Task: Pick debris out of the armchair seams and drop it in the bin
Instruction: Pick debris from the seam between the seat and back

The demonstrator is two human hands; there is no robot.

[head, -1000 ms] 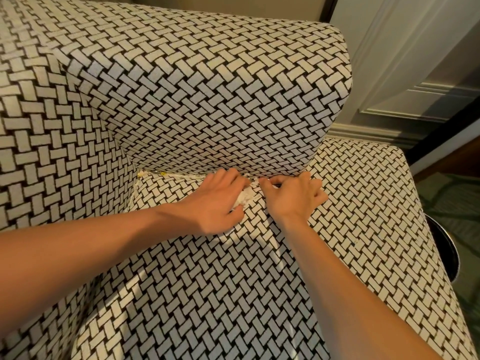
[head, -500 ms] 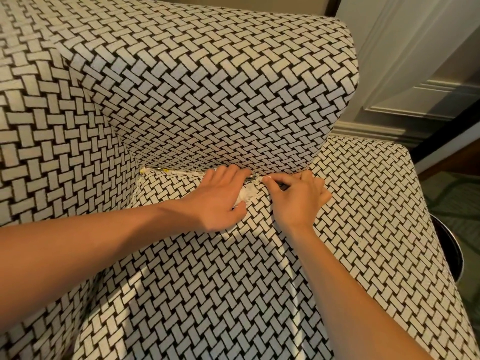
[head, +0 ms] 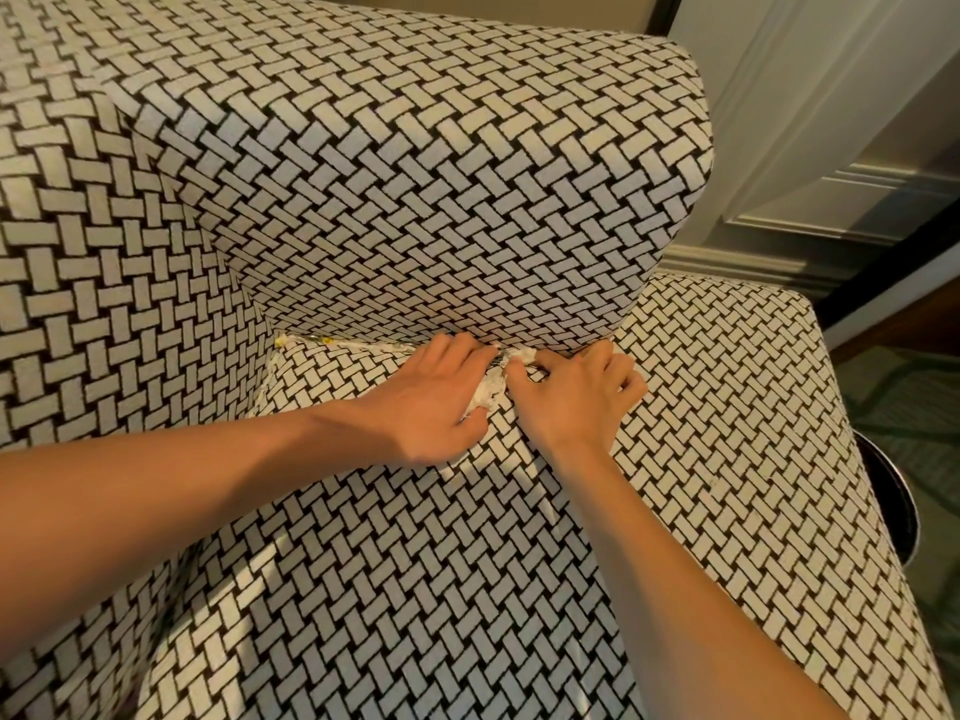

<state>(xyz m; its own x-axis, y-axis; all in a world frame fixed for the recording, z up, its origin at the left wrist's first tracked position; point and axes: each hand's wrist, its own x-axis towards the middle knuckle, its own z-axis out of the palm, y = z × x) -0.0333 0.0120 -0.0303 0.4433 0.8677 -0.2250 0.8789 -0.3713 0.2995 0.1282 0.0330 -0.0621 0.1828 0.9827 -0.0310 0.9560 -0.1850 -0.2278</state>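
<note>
The armchair (head: 415,200) is covered in a black-and-white woven pattern. Both hands meet at the seam between its seat cushion (head: 415,589) and the arm. My left hand (head: 431,402) lies palm down on the seat and holds a crumpled white paper wad (head: 485,394) between thumb and fingers. My right hand (head: 576,397), fingers curled, pinches a white scrap (head: 522,356) sticking out of the seam, right beside the wad. More debris (head: 332,343), white shreds and small yellow bits, lines the seam to the left, toward the corner.
The dark round rim of a bin (head: 891,506) shows on the floor past the seat's right edge. A white panelled wall and baseboard (head: 753,262) stand behind the chair. Patterned green carpet (head: 914,402) lies at the right.
My right hand has shifted slightly left along the seam, closer to the wad in my left hand, and now pinches a white scrap. The left hand has stayed in place.
</note>
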